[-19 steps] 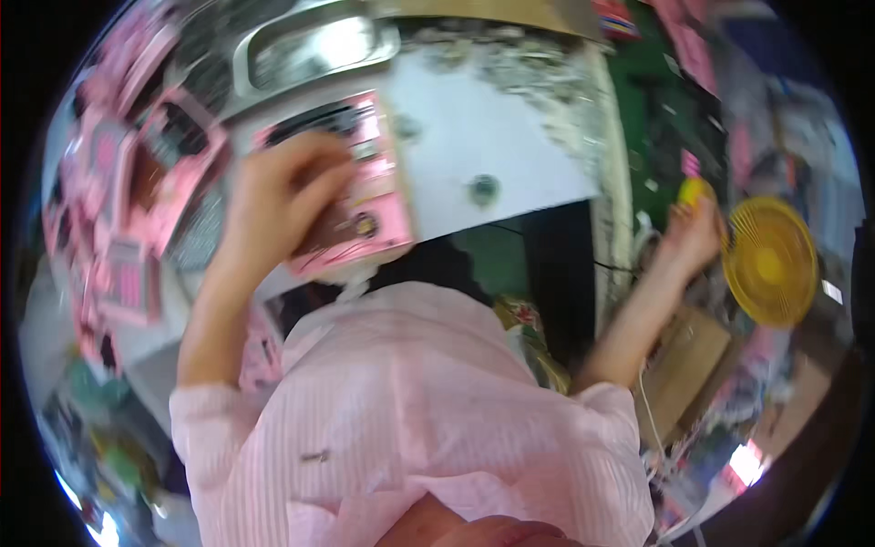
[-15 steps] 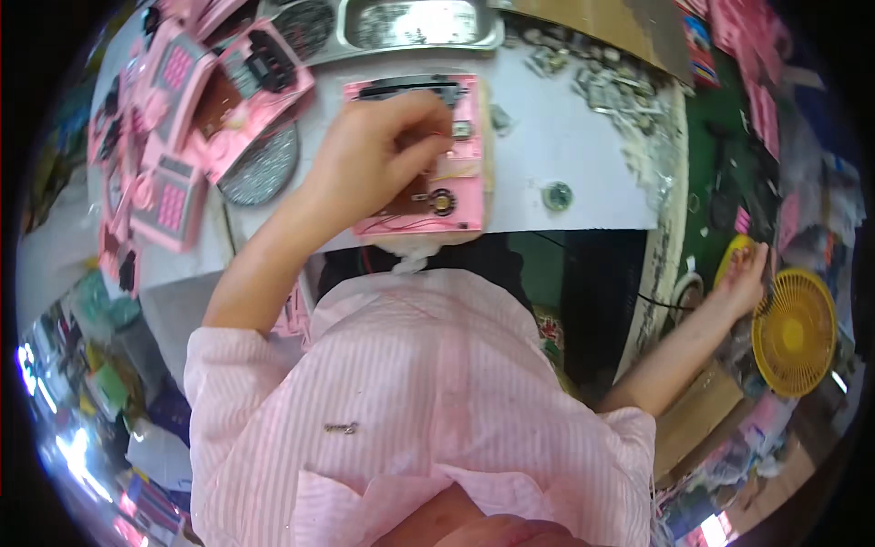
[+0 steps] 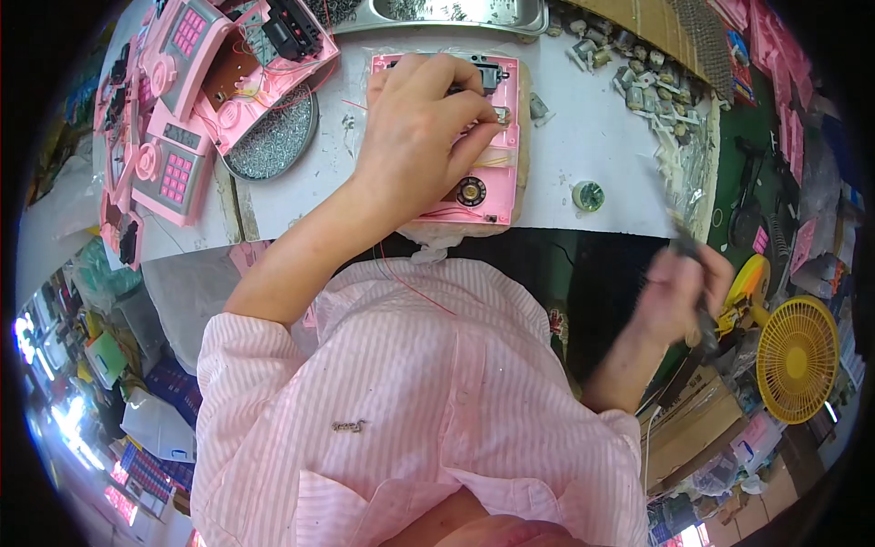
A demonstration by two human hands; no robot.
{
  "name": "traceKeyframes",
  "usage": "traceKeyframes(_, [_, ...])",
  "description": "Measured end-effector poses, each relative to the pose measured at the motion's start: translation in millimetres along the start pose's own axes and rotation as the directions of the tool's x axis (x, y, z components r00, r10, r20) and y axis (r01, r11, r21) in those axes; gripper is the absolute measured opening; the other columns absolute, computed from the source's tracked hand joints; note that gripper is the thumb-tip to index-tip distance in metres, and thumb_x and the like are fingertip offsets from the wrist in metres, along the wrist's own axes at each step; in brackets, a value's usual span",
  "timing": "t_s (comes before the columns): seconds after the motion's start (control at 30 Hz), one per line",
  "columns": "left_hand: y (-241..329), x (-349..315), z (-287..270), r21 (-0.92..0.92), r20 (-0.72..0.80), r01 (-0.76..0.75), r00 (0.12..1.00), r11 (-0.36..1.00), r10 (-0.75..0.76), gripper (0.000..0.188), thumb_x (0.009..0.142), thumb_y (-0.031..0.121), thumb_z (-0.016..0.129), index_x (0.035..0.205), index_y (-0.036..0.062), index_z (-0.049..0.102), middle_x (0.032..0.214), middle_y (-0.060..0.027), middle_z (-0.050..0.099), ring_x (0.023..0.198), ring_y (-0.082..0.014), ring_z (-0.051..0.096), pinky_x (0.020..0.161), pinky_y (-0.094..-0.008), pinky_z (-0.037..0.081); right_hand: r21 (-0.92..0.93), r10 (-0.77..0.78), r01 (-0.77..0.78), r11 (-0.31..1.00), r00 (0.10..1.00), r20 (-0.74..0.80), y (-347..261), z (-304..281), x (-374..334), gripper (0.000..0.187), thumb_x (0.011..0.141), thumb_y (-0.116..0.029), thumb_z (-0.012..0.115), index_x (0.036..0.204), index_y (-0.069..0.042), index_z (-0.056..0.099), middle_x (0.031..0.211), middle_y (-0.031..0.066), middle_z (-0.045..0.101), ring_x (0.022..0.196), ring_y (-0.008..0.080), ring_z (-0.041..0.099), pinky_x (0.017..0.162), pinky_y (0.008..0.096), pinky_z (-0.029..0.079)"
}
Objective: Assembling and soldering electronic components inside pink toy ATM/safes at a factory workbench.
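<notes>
A pink plastic casing (image 3: 507, 182) lies on the table in front of me. In it are a black mechanism (image 3: 492, 77), a round speaker-like part (image 3: 470, 191) and thin wires. My left hand (image 3: 415, 132) rests over the casing, its thumb and forefinger closed at a small silvery part (image 3: 501, 115) near the right edge. The palm hides much of the casing's left side. Off the table's right front corner, my right hand (image 3: 674, 296) is closed round a dark-handled tool (image 3: 688, 248). Motion smears its thin pale shaft, which points up toward the table.
Pink toy telephones (image 3: 173, 169) and an opened pink casing (image 3: 228, 137) with wires crowd the left. A round dish of screws (image 3: 273, 137) sits beside them. Small motors (image 3: 643, 91) lie at the back right, a green-topped round piece (image 3: 588, 195) nearer. A yellow basket (image 3: 797, 360) stands far right.
My right hand has come inward from the green surface at the right, now with the dark-handled tool. The left thumb and forefinger have moved onto the small silvery part. The whole view has shifted slightly.
</notes>
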State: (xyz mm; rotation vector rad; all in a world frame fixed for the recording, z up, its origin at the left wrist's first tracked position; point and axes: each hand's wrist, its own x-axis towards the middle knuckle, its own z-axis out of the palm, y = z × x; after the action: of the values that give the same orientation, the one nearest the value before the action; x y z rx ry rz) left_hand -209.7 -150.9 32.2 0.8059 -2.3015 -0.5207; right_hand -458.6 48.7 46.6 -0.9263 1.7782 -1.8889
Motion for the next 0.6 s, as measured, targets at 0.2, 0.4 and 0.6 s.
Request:
traceKeyframes(0.2, [-2,-2,10,0.062,0.002,0.031,1.0,0.998,-0.031,0.016,0.074,0.014,0.079,0.086,0.0086,0.071,0.102,-0.0029,0.059,0.095,-0.0249,0.052,0.087,-0.0392,0.036,0.011,0.032,-0.038,0.999,0.938,0.345,20,64,-11,0.025,0.085,-0.001,0.075,0.104,0.002,0.061,0.083,0.0007,0.062,0.066,0.0017,0.046,0.061,0.017,0.037])
traceKeyframes(0.4, [-5,-3,10,0.077,0.009,0.032,0.999,0.996,-0.033,0.018,0.072,0.015,0.079,0.087,0.0094,0.071,0.102,-0.0025,0.059,0.094,-0.0246,0.053,0.087,-0.0389,0.037,-0.061,0.023,0.004,0.998,0.904,0.427,21,69,-8,0.027,0.085,-0.002,0.074,0.106,0.003,0.059,0.089,0.0055,0.065,0.071,0.0057,0.053,0.067,0.0191,0.043])
traceKeyframes(0.6, [-5,-2,10,0.093,0.013,0.023,1.0,0.995,-0.025,0.018,0.072,0.017,0.079,0.087,0.0104,0.071,0.102,-0.002,0.059,0.094,-0.0247,0.053,0.086,-0.039,0.037,-0.03,-0.016,0.031,0.999,0.912,0.409,26,74,-7,0.026,0.085,-0.001,0.075,0.106,0.003,0.06,0.08,0.0021,0.063,0.064,0.0023,0.05,0.059,0.0172,0.039])
